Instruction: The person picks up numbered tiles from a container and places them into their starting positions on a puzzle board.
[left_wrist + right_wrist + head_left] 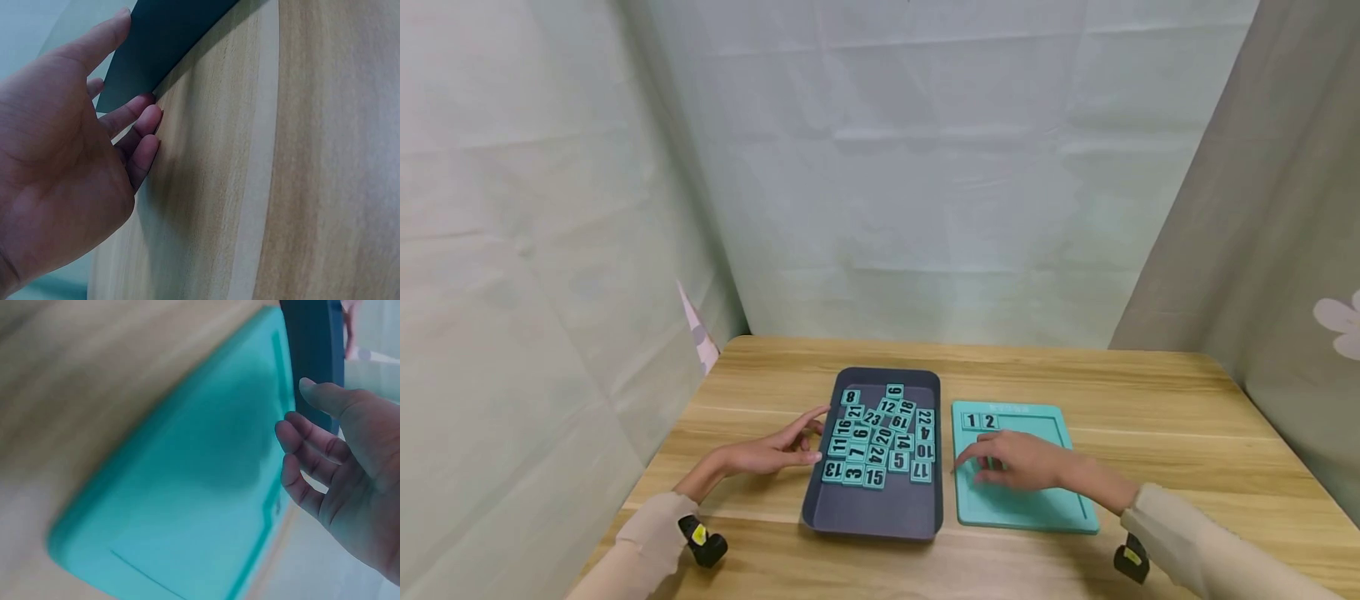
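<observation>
My left hand (775, 446) is at the left side of a dark grey tray (872, 512), its thumb and fingertips right at the rim. In the left wrist view its fingers are loosely bent beside the dark wall of the tray (169, 37). Several teal number tiles (874, 477) lie jumbled in the tray, turned various ways. Over the teal board (1030, 510) hovers my right hand (1018, 460), fingers loosely bent and holding nothing. Two tiles, 1 (972, 421) and 2 (990, 422), sit side by side in the board's upper left corner.
Tray and board stand side by side on a wooden table (1180, 433), with a narrow gap between them. Pale cloth (925, 167) hangs behind the table and along both sides. Each wrist wears a small black camera (703, 543).
</observation>
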